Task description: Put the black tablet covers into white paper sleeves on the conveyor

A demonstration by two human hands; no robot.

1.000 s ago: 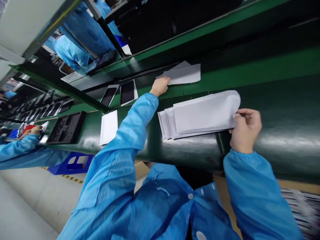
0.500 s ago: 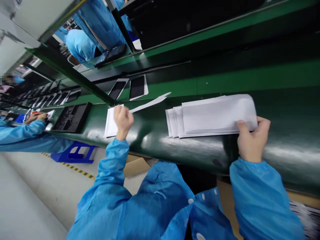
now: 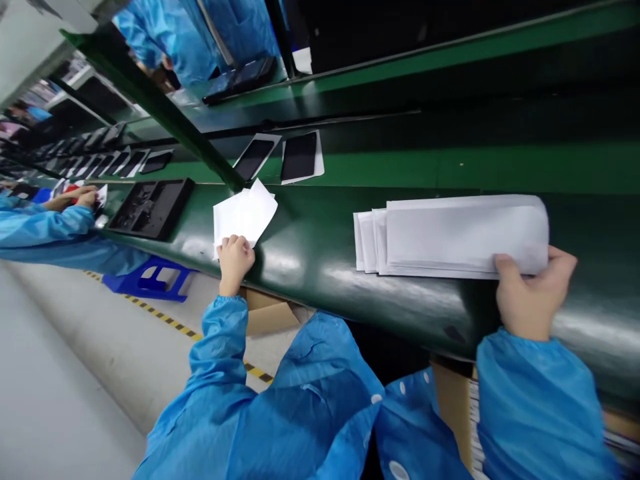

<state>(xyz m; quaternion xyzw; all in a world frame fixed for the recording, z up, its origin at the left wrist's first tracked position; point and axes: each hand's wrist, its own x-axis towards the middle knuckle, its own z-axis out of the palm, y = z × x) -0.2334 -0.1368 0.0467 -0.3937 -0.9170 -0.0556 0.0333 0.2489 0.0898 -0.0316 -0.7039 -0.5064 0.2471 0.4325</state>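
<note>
On the green work surface at centre left, my left hand (image 3: 236,259) has its fingers closed on the lower edge of a white sheet (image 3: 260,210). That sheet lies slanted over a small white stack (image 3: 226,217). My right hand (image 3: 535,290) grips the right end of a fanned stack of long white envelopes (image 3: 445,233), thumb on top and fingers hidden beneath. The left ends of the envelopes overlap in steps.
Two dark flat devices (image 3: 254,157) (image 3: 300,157) rest on white pieces behind a slanted green post (image 3: 170,120). A black tray (image 3: 150,208) sits to the left, beside another person's hands (image 3: 75,198). A blue stool (image 3: 150,279) stands below.
My left hand has moved down, and its sheet, earlier raised edge-on to the right, now lies over the small stack. The right hand still grips the envelopes. The camera view has shifted.
</note>
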